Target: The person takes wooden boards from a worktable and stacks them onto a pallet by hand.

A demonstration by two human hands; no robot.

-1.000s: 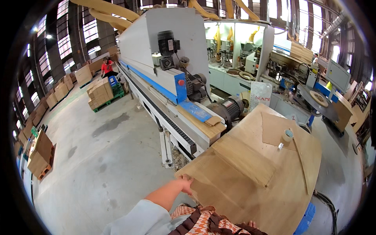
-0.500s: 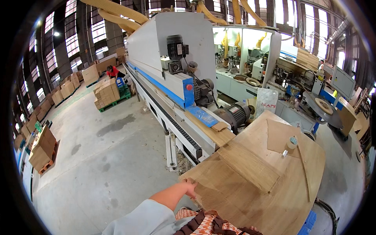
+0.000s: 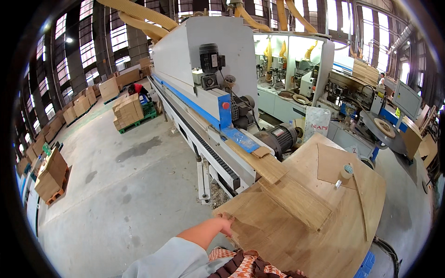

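At the upper left, tall windows (image 3: 88, 44) stand behind yellow hoses (image 3: 146, 19). Below them, a person (image 3: 137, 88) in red bends behind boxes (image 3: 128, 107) on a green pallet (image 3: 148, 111). A dark stain (image 3: 137, 149) marks the grey floor (image 3: 153, 204). At the far left, a brown stack (image 3: 50, 177) sits on an orange pallet (image 3: 57, 193). Toward the right are a tape roll (image 3: 346, 172) and a grey monitor (image 3: 408, 99); black cables (image 3: 392, 254) hang at the lower right.
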